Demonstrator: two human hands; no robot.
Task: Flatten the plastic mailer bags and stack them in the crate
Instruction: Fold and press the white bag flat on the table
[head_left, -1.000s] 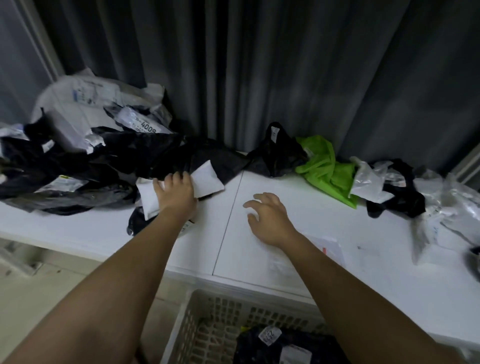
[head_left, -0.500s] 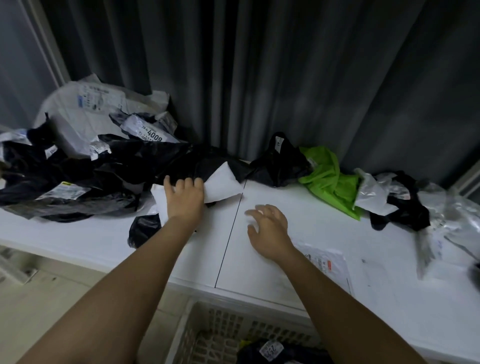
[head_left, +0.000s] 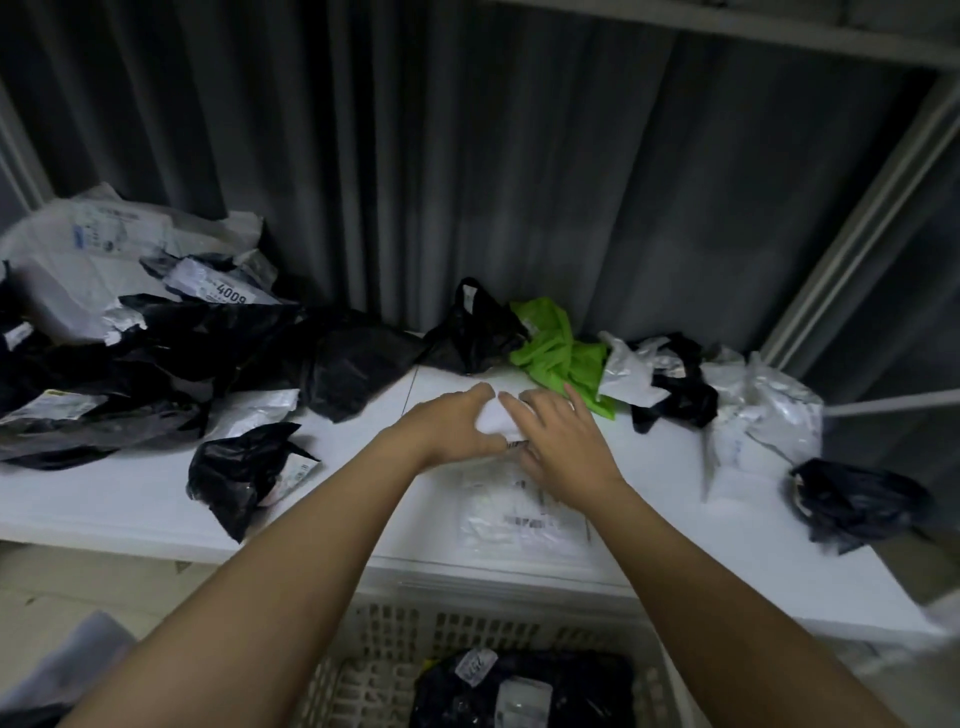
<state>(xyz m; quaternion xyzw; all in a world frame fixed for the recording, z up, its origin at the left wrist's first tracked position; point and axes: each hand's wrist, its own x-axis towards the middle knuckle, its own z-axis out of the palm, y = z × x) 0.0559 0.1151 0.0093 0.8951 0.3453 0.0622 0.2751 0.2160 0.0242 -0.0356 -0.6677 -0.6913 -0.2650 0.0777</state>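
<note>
In the head view, a white mailer bag (head_left: 496, 418) is being held at the middle of the white counter (head_left: 130, 499) between the left hand (head_left: 449, 423) and the right hand (head_left: 563, 441). The left grip is being closed around it; the right fingers are being laid over it, loosely bent. A flattened clear mailer (head_left: 519, 512) is lying just beneath. Black bags (head_left: 524, 691) are lying in the crate (head_left: 384, 670) below.

I see both hands mid-table (head_left: 779, 561), far side of crate (head_left: 395, 639). Left hand (head_left: 447, 428) grips white mailer (head_left: 496, 418); right hand (head_left: 563, 441) lies flat on it, w/ labelled clear bag (head_left: 519, 514) under. Black bags (head_left: 524, 691) in crate. Green bag (head_left: 558, 348) beyond hands.
</note>
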